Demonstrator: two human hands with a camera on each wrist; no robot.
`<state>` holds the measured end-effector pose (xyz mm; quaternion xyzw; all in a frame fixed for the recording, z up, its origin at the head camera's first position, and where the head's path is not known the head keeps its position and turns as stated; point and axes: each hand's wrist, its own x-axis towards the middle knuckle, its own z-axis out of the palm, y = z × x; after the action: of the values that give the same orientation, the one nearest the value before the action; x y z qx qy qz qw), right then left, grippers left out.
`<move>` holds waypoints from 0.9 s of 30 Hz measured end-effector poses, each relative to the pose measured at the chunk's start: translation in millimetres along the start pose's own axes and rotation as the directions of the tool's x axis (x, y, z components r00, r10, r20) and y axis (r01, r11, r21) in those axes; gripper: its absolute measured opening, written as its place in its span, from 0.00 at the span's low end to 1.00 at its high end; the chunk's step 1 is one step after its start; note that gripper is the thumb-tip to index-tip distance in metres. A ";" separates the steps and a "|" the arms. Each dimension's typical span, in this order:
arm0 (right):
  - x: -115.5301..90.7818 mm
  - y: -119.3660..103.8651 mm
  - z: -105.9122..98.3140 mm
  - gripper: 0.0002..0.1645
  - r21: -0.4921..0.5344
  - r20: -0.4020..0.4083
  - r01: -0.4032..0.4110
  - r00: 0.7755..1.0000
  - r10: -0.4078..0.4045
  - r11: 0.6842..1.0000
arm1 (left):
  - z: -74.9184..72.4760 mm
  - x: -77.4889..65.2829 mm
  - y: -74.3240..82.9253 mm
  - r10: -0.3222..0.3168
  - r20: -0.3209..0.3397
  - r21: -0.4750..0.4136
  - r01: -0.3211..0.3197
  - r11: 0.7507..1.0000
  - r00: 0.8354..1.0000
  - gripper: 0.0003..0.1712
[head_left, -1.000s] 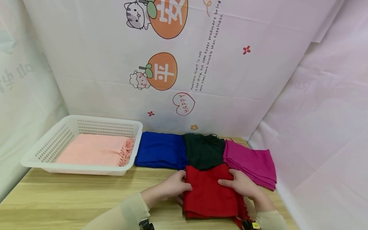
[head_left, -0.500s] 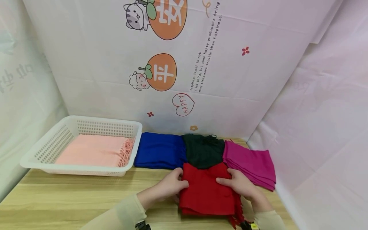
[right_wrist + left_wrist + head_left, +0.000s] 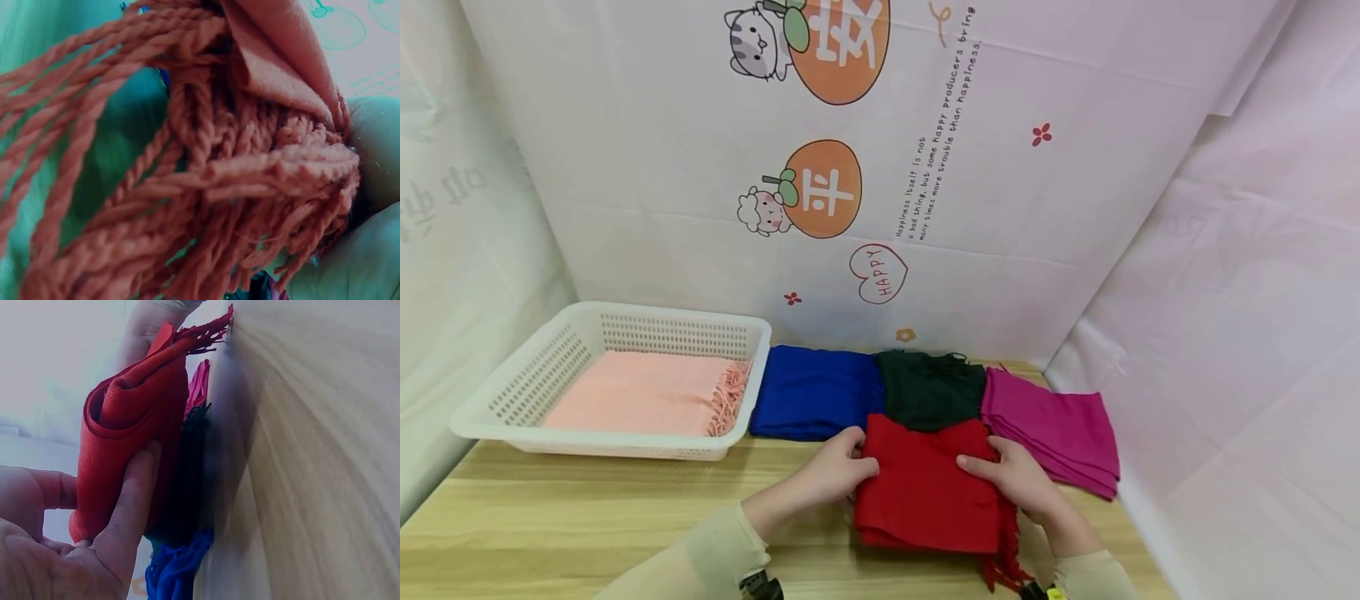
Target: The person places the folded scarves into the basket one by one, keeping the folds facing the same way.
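Note:
A folded red scarf is held between both hands over the front of the table. My left hand grips its left edge, thumb on top and fingers underneath, as the left wrist view also shows with the scarf raised off the wood. On the opposite edge my right hand pinches the scarf with the thumb on its upper face. Red twisted fringe hangs from that side and fills the right wrist view. The scarf's far edge overlaps a folded dark green scarf in the head view.
A white plastic basket at the left holds a folded pink fringed scarf. Beside it lie a folded blue scarf and, past the green one, a magenta scarf. Printed white sheeting walls the wooden table.
Both hands have shifted slightly left and away from me, carrying the red scarf with them. The basket and the other scarves have stayed in place.

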<state>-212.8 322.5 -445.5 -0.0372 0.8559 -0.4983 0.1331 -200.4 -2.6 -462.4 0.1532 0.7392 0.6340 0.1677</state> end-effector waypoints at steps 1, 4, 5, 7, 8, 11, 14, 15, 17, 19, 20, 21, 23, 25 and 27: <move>0.5 -0.2 1.5 0.35 0.010 -0.006 0.003 1.000 -0.003 1.000 | -1.5 -0.3 0.4 0.001 -0.002 0.000 -0.001 1.000 1.000 0.10; 2.0 -1.0 6.0 0.37 0.045 -0.016 -0.001 1.000 0.002 0.999 | -6.0 -1.5 2.3 0.006 -0.010 0.004 -0.006 1.000 1.000 0.10; 2.4 -1.3 7.6 0.38 0.050 -0.021 -0.002 1.000 0.003 0.999 | -7.6 -1.9 3.2 0.005 -0.015 0.012 -0.005 1.000 1.000 0.10; 2.9 -2.3 11.0 0.39 0.060 -0.024 -0.006 1.000 0.008 0.998 | -10.7 -2.7 4.6 0.016 -0.034 0.050 -0.015 0.999 0.999 0.09; 3.1 -3.0 12.6 0.39 0.063 -0.026 -0.007 1.000 0.009 0.998 | -12.2 -3.0 5.3 0.021 -0.043 0.068 -0.018 0.997 0.999 0.09; 3.3 -5.3 16.8 0.40 0.059 -0.039 0.005 0.999 -0.002 0.998 | -17.0 -4.6 8.1 0.035 -0.071 0.130 -0.026 0.991 0.997 0.08; 2.0 -8.3 19.8 0.38 0.071 -0.049 0.017 0.999 -0.014 0.997 | -21.6 -6.4 11.4 0.050 -0.080 0.161 -0.037 0.986 0.996 0.08; 1.6 -9.3 20.7 0.37 0.078 -0.052 0.023 0.998 -0.019 0.997 | -23.2 -7.0 12.2 0.057 -0.082 0.172 -0.042 0.984 0.995 0.08; 0.8 -11.7 22.7 0.35 0.096 -0.056 0.036 0.998 -0.030 0.995 | -26.7 -8.2 13.9 0.070 -0.089 0.189 -0.052 0.981 0.994 0.08; 0.7 -14.1 24.9 0.33 0.116 -0.056 0.043 0.998 -0.037 0.992 | -30.3 -9.4 15.1 0.082 -0.096 0.199 -0.061 0.978 0.992 0.07; 0.9 -15.4 26.2 0.33 0.124 -0.057 0.048 0.998 -0.041 0.991 | -32.2 -10.1 15.6 0.083 -0.099 0.195 -0.063 0.979 0.992 0.07; 1.2 -16.8 27.5 0.33 0.131 -0.057 0.052 0.997 -0.045 0.990 | -34.1 -10.9 16.0 0.085 -0.103 0.191 -0.064 0.980 0.991 0.07; 1.8 -19.3 30.2 0.34 0.143 -0.057 0.051 0.997 -0.044 0.988 | -37.4 -13.4 17.4 0.080 -0.106 0.161 -0.062 0.985 0.991 0.07; 2.1 -21.1 32.9 0.34 0.148 -0.063 0.043 0.997 -0.034 0.988 | -40.4 -15.6 18.6 0.077 -0.108 0.148 -0.061 0.987 0.991 0.07; 2.4 -22.8 35.3 0.34 0.157 -0.068 0.035 0.997 -0.025 0.987 | -43.3 -17.5 19.6 0.077 -0.113 0.154 -0.059 0.986 0.991 0.08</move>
<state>-207.4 280.8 -442.8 -0.0230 0.8170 -0.5674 0.0998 -203.5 -45.8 -436.0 0.1525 0.7878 0.5900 0.0898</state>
